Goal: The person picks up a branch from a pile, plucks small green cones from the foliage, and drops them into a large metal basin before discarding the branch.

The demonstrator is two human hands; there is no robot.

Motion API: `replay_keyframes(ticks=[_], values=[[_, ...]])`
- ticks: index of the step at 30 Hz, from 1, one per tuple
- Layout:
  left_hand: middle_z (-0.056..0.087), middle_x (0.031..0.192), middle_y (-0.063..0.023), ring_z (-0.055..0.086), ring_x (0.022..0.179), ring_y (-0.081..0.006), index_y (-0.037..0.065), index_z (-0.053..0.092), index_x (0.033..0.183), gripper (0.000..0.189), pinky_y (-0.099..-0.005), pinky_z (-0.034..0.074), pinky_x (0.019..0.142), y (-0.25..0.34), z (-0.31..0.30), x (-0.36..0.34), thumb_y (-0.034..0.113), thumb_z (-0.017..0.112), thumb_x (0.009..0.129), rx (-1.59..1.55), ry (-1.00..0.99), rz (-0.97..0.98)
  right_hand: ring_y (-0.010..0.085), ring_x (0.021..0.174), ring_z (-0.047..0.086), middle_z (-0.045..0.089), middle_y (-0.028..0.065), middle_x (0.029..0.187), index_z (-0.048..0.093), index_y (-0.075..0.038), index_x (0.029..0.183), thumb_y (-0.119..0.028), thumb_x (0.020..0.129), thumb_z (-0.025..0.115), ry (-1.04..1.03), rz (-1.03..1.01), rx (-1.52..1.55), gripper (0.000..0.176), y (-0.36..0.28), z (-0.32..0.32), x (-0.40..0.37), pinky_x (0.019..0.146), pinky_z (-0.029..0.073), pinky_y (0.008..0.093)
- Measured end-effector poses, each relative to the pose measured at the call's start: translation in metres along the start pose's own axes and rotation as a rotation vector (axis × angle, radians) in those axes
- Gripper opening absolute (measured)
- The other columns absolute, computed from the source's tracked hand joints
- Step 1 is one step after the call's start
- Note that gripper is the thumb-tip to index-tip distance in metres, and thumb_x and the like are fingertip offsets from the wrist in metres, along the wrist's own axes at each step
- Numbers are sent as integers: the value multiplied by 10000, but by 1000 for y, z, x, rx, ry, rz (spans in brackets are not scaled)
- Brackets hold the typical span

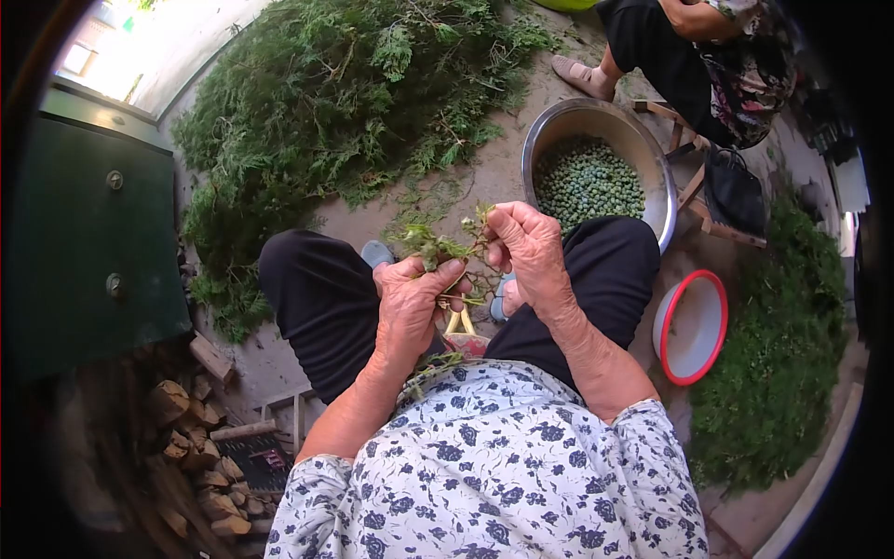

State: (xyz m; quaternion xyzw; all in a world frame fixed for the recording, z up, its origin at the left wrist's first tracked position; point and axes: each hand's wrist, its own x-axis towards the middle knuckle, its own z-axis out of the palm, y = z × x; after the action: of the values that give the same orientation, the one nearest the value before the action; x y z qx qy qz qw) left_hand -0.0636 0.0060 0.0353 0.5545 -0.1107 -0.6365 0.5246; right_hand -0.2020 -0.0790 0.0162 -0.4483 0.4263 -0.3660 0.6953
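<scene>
My left hand is closed around a small leafy evergreen sprig, thumb pressed on its stems, just above my knees. Beside it on the right, my right hand pinches at the sprig's end, where a small pale green cone shows by the fingertips. Past my right knee stands a large metal basin, partly filled with small round green cones. Between my legs, under my hands, part of a red patterned object with yellow handles shows; my forearms and lap hide the rest.
A big heap of evergreen branches covers the ground ahead. On the right lie a red-rimmed white basin and more greenery. Another person sits at upper right near a wooden stool. Split firewood and a green cabinet are left.
</scene>
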Motion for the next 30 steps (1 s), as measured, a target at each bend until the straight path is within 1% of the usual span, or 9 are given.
replay_keyframes(ticks=[8, 13, 17, 19, 20, 22, 26, 28, 30], values=[[608, 690, -32, 567, 545, -73, 8, 620, 869, 94, -154, 368, 403, -5, 1, 3, 64, 645, 798, 139, 55, 135, 30, 485, 453, 542, -6, 635, 574, 8, 1032, -154, 902, 539, 88, -134, -89, 211, 2, 13, -7, 431, 352, 176], [570, 600, -13, 513, 497, -53, -2, 643, 787, 63, -177, 340, 402, -7, -2, -1, 59, 654, 778, 204, 62, 203, 66, 486, 446, 480, -6, 581, 532, -18, 980, -152, 909, 511, 222, 13, 364, 153, 4, -4, 8, 431, 341, 188], [546, 562, 1, 469, 472, -37, -14, 657, 752, 70, -186, 329, 414, -7, -6, -3, 55, 655, 764, 238, 27, 231, 69, 611, 517, 521, 3, 697, 510, -32, 976, -177, 919, 487, 231, 15, 383, 158, -10, -24, 21, 469, 368, 176], [547, 589, 1, 466, 470, -46, -11, 649, 757, 32, -192, 314, 399, -4, -7, -3, 22, 646, 757, 225, -7, 201, 102, 663, 524, 527, 32, 846, 520, 1, 1018, -202, 919, 492, -19, 130, 381, 227, -10, -24, 15, 561, 424, 203], [549, 615, 0, 463, 468, -55, -8, 640, 762, 13, -199, 300, 384, -3, -8, -2, -12, 636, 750, 212, -40, 173, 102, 663, 524, 527, 32, 846, 520, 1, 1018, -202, 919, 492, -17, 129, 380, 227, -7, -26, 15, 561, 424, 203], [552, 614, -4, 466, 464, -55, -9, 642, 764, 17, -194, 304, 384, -2, -9, -1, -13, 635, 750, 226, -51, 142, 90, 666, 520, 525, 21, 862, 550, 13, 1044, -252, 910, 519, -314, 260, 257, 298, 0, -25, 13, 565, 415, 191], [586, 635, -37, 480, 454, -58, -8, 642, 769, 19, -176, 329, 385, 0, -11, -2, -9, 629, 754, 304, -67, 72, 41, 607, 475, 530, -17, 727, 602, 10, 1008, -347, 879, 558, -605, 310, 212, 382, 12, -20, 9, 525, 376, 170], [599, 651, -53, 499, 462, -66, -6, 635, 792, 31, -176, 344, 383, -2, -13, 0, 0, 626, 762, 268, -69, 58, 25, 568, 452, 541, -36, 683, 634, -14, 928, -277, 870, 593, -601, 289, 206, 273, 5, -14, 5, 485, 349, 170], [612, 666, -68, 519, 469, -74, -4, 628, 814, 47, -176, 359, 382, -3, -14, 1, 10, 623, 770, 229, -71, 45, 19, 545, 425, 532, -44, 682, 632, -29, 899, -237, 854, 619, -377, 301, 154, 213, 2, -12, 2, 484, 342, 166]])
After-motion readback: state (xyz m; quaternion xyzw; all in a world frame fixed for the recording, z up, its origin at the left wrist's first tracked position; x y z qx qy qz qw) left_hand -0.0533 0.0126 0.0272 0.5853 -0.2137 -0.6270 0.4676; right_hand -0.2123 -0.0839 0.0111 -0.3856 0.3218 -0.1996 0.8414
